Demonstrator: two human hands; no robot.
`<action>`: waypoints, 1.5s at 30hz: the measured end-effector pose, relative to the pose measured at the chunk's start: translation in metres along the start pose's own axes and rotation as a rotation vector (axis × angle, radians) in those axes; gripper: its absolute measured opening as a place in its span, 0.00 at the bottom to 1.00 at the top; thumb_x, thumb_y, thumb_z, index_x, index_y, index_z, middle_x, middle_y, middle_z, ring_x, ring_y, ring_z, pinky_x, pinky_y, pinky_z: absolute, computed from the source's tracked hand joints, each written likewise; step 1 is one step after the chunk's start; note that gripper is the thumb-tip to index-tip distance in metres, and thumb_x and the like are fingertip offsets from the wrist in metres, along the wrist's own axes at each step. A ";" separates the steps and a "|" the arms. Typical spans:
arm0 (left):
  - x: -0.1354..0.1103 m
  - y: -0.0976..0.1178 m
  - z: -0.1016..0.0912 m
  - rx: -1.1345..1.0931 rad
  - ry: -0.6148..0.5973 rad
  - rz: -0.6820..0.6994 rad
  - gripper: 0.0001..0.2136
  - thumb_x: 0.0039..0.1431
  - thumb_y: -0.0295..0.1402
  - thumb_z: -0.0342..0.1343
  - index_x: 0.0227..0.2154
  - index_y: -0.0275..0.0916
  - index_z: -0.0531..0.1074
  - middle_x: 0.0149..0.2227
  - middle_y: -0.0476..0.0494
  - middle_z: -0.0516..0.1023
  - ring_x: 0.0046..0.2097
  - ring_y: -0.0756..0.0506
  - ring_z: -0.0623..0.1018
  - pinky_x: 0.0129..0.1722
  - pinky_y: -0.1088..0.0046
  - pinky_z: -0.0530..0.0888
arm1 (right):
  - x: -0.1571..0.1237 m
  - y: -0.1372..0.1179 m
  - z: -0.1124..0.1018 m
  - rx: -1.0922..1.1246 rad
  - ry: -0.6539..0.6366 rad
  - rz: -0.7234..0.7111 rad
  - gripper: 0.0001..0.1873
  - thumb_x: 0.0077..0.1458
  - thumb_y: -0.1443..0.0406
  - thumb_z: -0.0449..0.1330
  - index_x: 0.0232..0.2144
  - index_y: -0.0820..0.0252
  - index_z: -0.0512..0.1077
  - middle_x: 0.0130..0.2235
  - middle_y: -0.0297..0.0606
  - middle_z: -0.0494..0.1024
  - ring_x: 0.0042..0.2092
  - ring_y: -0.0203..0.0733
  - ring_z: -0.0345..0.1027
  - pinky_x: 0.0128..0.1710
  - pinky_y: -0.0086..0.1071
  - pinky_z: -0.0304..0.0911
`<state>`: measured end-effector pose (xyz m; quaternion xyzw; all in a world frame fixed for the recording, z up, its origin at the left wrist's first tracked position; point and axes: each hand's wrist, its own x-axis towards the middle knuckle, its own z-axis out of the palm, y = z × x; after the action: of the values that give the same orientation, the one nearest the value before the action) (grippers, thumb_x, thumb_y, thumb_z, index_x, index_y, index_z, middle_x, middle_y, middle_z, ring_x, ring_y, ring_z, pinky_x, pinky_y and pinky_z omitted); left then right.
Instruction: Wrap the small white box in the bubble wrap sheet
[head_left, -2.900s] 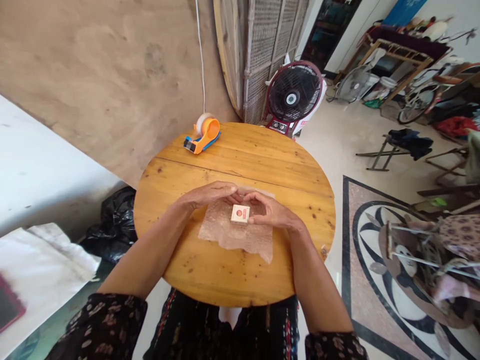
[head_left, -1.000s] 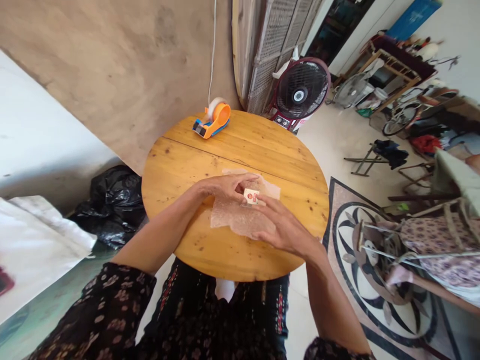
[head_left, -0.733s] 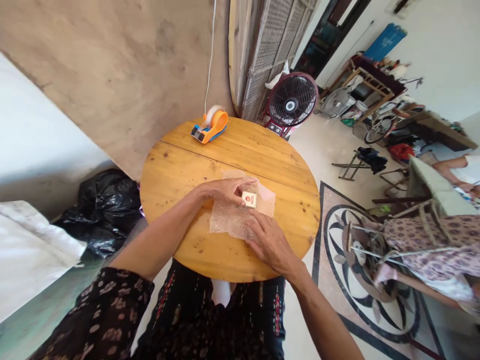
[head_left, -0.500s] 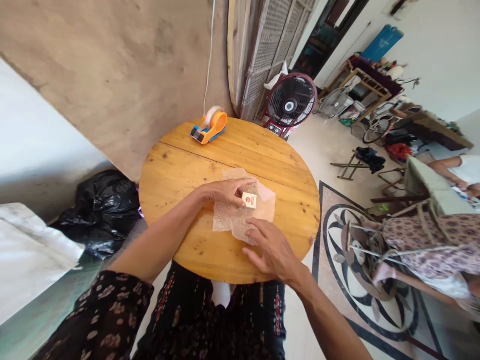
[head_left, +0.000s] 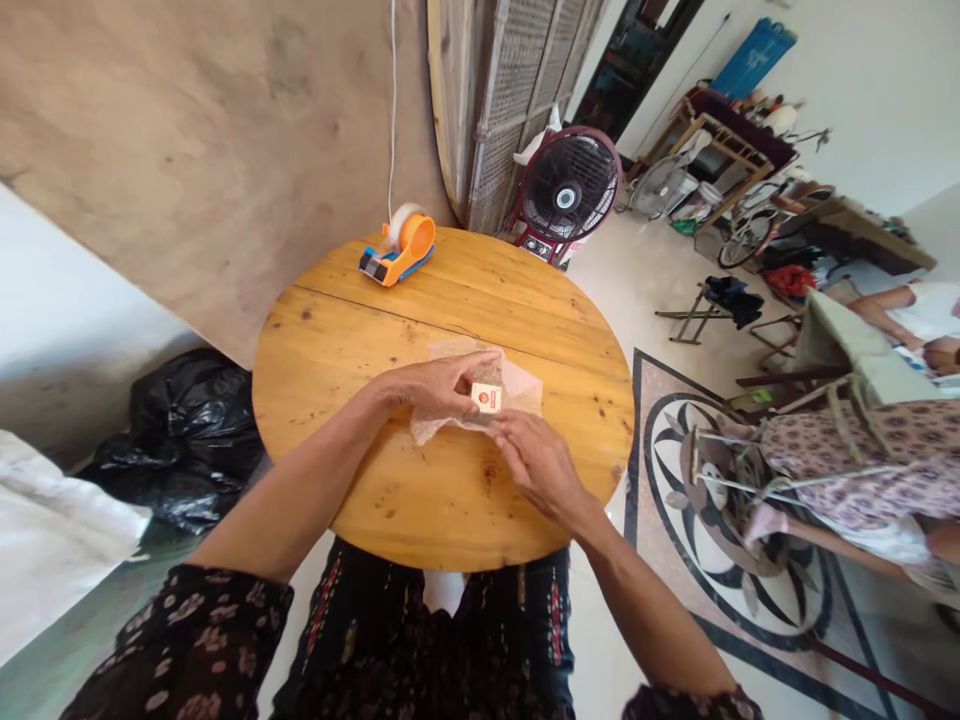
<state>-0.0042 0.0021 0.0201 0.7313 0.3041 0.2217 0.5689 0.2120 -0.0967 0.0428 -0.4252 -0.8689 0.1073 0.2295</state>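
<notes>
A small white box (head_left: 487,398) with a red print lies on a sheet of bubble wrap (head_left: 523,385) on the round wooden table (head_left: 390,480). My left hand (head_left: 439,384) grips the box from its left side, thumb in front and fingers behind. At the near edge of the sheet, my right hand (head_left: 536,455) pinches the bubble wrap, which is lifted and folded up against the front of the box. Part of the sheet is hidden under my left hand.
An orange and blue tape dispenser (head_left: 400,246) stands at the table's far left. Beyond the table is a fan (head_left: 568,195). Black plastic bags (head_left: 187,440) lie at the left. Other people sit at the right, one in a patterned garment (head_left: 862,450).
My right hand has moved forward from an open pose and taken hold of the near edge of the bubble wrap, raising it toward the box. My left hand stays on the box.
</notes>
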 end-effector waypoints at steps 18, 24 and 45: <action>0.003 -0.004 -0.010 -0.130 -0.118 0.015 0.41 0.48 0.39 0.60 0.65 0.43 0.48 0.57 0.37 0.68 0.53 0.40 0.72 0.48 0.68 0.68 | 0.063 0.040 -0.005 0.118 -0.178 0.312 0.08 0.58 0.65 0.51 0.32 0.58 0.70 0.29 0.33 0.76 0.27 0.35 0.63 0.29 0.28 0.54; -0.001 0.005 -0.022 -0.082 0.005 -0.133 0.26 0.60 0.43 0.47 0.61 0.43 0.57 0.47 0.43 0.74 0.50 0.42 0.72 0.50 0.66 0.66 | 0.060 0.046 0.005 0.198 -0.101 0.407 0.04 0.51 0.66 0.56 0.26 0.58 0.69 0.23 0.30 0.72 0.24 0.33 0.59 0.27 0.26 0.50; 0.016 0.005 0.010 0.113 0.260 -0.123 0.06 0.49 0.34 0.53 0.25 0.36 0.69 0.25 0.51 0.70 0.29 0.51 0.68 0.28 0.78 0.64 | 0.045 0.067 0.009 0.584 -0.133 0.431 0.06 0.54 0.63 0.55 0.32 0.59 0.70 0.29 0.32 0.74 0.27 0.33 0.64 0.27 0.26 0.59</action>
<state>0.0151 0.0057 0.0224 0.7072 0.4315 0.2616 0.4953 0.2296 -0.0196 0.0236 -0.5071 -0.7051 0.4241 0.2566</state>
